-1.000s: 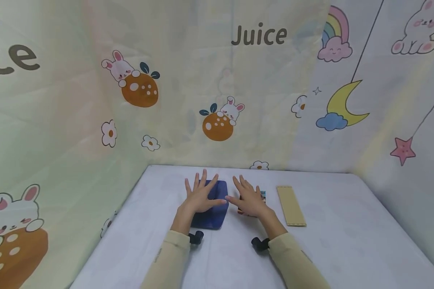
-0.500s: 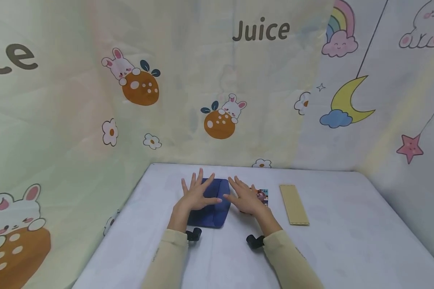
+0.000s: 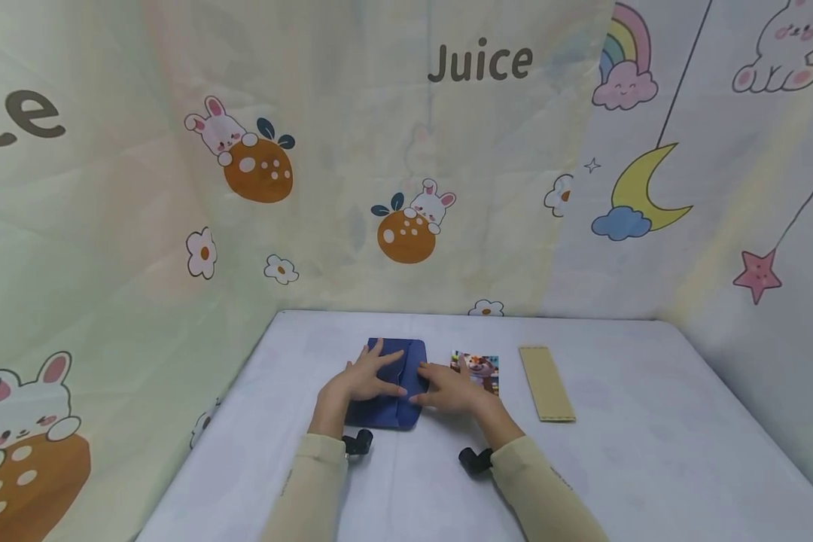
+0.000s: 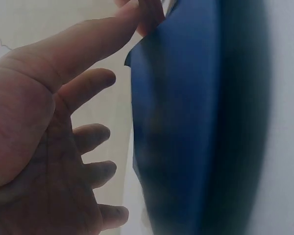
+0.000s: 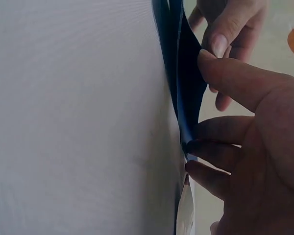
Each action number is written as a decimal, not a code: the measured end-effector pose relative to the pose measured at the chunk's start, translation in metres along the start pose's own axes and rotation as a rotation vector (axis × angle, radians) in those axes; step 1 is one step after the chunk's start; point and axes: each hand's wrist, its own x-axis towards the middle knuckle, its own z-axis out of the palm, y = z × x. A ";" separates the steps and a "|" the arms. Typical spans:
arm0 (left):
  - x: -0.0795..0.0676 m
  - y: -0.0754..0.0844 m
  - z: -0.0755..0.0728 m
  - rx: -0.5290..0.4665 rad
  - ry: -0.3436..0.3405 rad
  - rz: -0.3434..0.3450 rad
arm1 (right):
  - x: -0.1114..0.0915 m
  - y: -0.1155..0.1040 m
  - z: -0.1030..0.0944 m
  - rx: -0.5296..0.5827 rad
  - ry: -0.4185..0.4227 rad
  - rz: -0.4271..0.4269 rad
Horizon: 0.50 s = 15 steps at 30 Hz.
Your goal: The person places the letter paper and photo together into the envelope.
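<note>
Blue envelope [image 3: 391, 372] lies beneath left hand [image 3: 360, 379], its edge at right hand [image 3: 454, 389].

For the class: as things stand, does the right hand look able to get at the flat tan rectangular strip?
Likely yes: the right hand touches the flat blue rectangular folder, but white tabletop shows between its wrist and the strip, and nothing seems to block a sideways move.

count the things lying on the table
3: blue envelope partly under the left hand and right hand, picture card right of it, tan strip farthest right. Any under the hands would be hidden.
</note>
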 end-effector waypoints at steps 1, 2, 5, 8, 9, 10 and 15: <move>0.001 0.000 0.001 -0.003 -0.004 0.001 | 0.000 0.000 0.000 0.000 -0.002 -0.005; 0.001 0.000 0.002 -0.005 -0.009 -0.001 | -0.001 0.000 0.000 -0.001 -0.002 -0.010; 0.003 -0.001 0.005 -0.010 -0.004 0.002 | -0.001 0.000 0.001 -0.016 0.001 -0.015; 0.003 -0.001 0.006 -0.017 -0.005 0.000 | -0.001 0.001 0.002 -0.022 0.002 -0.020; 0.003 -0.001 0.006 -0.021 -0.006 0.000 | -0.001 0.001 0.002 -0.023 0.002 -0.021; 0.003 -0.001 0.006 -0.025 -0.008 0.001 | -0.001 0.001 0.002 -0.026 0.001 -0.022; 0.002 -0.001 0.007 -0.043 -0.024 0.001 | -0.002 0.000 0.002 -0.041 0.009 -0.035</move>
